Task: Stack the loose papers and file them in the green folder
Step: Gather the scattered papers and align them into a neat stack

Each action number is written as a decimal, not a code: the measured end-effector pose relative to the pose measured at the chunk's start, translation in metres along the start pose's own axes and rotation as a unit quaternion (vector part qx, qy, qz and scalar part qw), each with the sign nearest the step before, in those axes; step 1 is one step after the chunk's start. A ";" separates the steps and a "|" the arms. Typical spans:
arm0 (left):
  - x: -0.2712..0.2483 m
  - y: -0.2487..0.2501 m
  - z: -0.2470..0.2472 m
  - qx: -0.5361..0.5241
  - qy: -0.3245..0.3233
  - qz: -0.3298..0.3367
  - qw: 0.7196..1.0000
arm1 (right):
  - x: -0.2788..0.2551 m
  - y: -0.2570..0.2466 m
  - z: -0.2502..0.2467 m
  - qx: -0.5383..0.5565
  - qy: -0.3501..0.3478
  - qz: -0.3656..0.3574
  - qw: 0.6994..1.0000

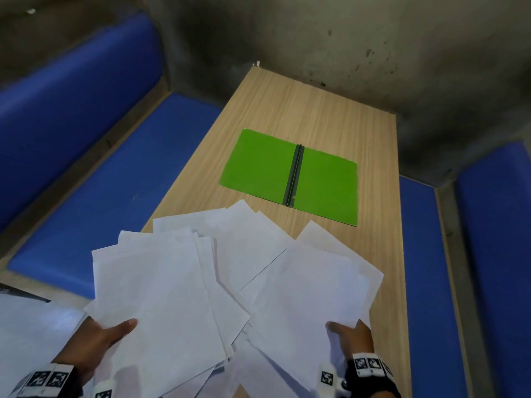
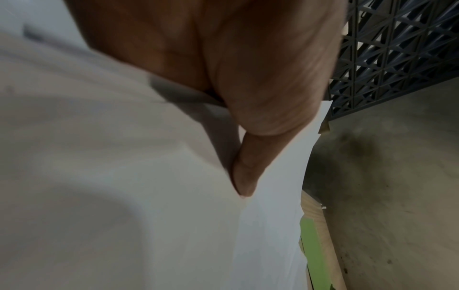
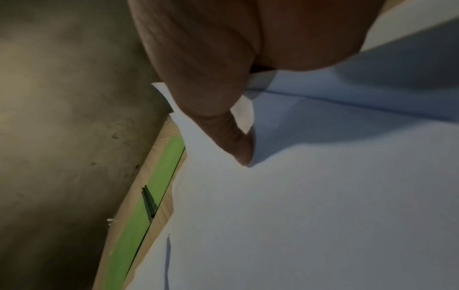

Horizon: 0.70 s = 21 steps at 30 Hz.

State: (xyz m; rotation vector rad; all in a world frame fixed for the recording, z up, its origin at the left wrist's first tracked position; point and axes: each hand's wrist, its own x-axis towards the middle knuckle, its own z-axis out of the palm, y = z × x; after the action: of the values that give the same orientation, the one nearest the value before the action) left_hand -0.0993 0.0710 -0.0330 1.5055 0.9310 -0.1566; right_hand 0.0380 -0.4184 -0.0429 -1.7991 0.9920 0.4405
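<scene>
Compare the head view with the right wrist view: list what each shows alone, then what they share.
Head view only: the whole open green folder, the left hand gripping its fan of loose papers, and the blue benches beside the table.

Right wrist view only: a close look at the right hand's thumb pressed onto the top sheet.

Both: the right hand holding papers, the folder's dark spine, the wooden tabletop, the grey wall.

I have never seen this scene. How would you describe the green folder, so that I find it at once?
Start from the long light wooden table between the blue padded benches. Beyond the fanned white paper sheets that the left hand and right hand hold, the bright green folder lies open and flat. It is the only green thing, with a dark spine strip down its middle.
</scene>
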 end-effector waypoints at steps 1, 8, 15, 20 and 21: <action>-0.001 0.003 0.002 0.006 -0.003 0.008 1.000 | -0.007 -0.002 -0.010 -0.014 0.001 -0.015 1.000; 0.005 0.009 0.023 0.051 -0.029 0.025 0.998 | -0.054 0.002 -0.066 0.197 -0.046 -0.069 0.977; 0.007 0.007 0.064 -0.020 -0.098 -0.017 0.995 | -0.055 0.016 -0.057 0.334 -0.046 -0.068 0.939; -0.007 -0.008 0.106 -0.104 -0.109 -0.020 0.988 | -0.067 0.036 0.005 0.240 -0.095 -0.032 0.966; -0.013 -0.008 0.115 -0.105 -0.112 -0.008 0.988 | -0.067 0.043 0.018 0.225 -0.083 -0.040 0.970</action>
State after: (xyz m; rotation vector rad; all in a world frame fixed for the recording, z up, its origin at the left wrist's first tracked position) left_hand -0.0639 -0.0380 -0.0538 1.2585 0.7547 -0.2271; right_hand -0.0335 -0.3808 -0.0309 -1.3648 0.8212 0.2826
